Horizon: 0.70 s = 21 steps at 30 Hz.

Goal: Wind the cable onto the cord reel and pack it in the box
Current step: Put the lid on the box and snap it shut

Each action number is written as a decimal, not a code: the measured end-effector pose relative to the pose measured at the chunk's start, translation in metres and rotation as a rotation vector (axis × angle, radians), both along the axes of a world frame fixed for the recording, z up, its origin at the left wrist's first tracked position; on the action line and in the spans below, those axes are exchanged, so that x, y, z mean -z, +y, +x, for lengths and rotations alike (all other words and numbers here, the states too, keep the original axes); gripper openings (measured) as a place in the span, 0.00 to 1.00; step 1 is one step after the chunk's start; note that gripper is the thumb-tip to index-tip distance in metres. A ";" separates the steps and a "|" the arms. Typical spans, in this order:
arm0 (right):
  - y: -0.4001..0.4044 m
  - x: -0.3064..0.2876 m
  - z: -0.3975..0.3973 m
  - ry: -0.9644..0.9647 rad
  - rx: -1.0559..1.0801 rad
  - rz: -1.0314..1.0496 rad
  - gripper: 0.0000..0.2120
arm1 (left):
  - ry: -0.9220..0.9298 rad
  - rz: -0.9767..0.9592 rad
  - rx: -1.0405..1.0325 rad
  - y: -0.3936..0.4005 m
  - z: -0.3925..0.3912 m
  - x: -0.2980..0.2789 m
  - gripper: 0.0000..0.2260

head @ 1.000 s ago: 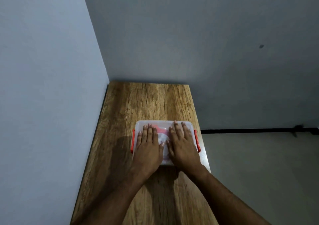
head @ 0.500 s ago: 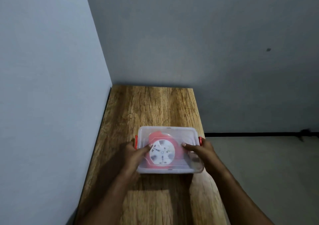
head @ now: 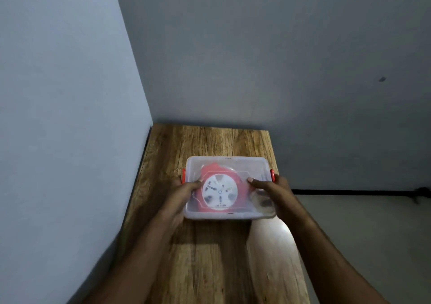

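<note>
A clear plastic box with its lid on and red side clips sits in the middle of the wooden table. Through the lid I see the red cord reel with its white round face lying flat inside. My left hand grips the box's left side, thumb on the lid. My right hand grips the right side the same way, thumb on top. The cable itself cannot be made out.
The table is narrow. A wall runs along its left edge and another stands at its far end. Its right edge drops to a grey floor with a black strip along the wall base.
Both palms lay flat on the lid a second ago. They have since slid out to the box's two sides and taken hold there.
</note>
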State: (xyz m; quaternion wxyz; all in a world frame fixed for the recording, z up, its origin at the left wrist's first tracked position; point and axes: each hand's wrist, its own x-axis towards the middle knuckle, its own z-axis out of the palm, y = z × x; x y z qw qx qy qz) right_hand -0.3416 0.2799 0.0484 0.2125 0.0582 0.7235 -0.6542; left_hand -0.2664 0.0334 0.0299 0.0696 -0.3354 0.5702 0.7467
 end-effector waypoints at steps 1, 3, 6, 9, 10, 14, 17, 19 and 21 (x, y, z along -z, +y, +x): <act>-0.006 -0.003 -0.014 0.015 -0.007 -0.005 0.14 | 0.007 0.001 -0.011 -0.005 -0.015 -0.003 0.14; -0.017 -0.006 -0.043 0.032 -0.014 -0.006 0.15 | 0.010 -0.002 -0.027 -0.015 -0.043 -0.008 0.14; -0.032 -0.004 -0.088 0.033 -0.001 0.003 0.17 | -0.005 -0.006 -0.016 -0.029 -0.085 -0.012 0.14; -0.047 0.004 -0.128 0.037 -0.001 0.016 0.15 | -0.001 -0.017 -0.020 -0.042 -0.125 -0.008 0.12; -0.051 0.007 -0.140 0.041 -0.004 0.017 0.15 | 0.004 -0.017 -0.019 -0.045 -0.138 -0.006 0.11; -0.062 0.021 -0.183 0.062 -0.047 0.037 0.18 | -0.014 -0.032 -0.030 -0.058 -0.178 0.006 0.11; -0.068 0.035 -0.207 0.053 -0.065 0.042 0.19 | -0.032 -0.036 -0.009 -0.065 -0.197 0.012 0.10; -0.070 0.041 -0.218 0.050 -0.062 0.038 0.18 | -0.038 -0.042 0.013 -0.068 -0.207 0.012 0.09; -0.071 0.044 -0.223 0.044 -0.055 0.026 0.18 | -0.034 -0.065 0.021 -0.069 -0.214 0.012 0.07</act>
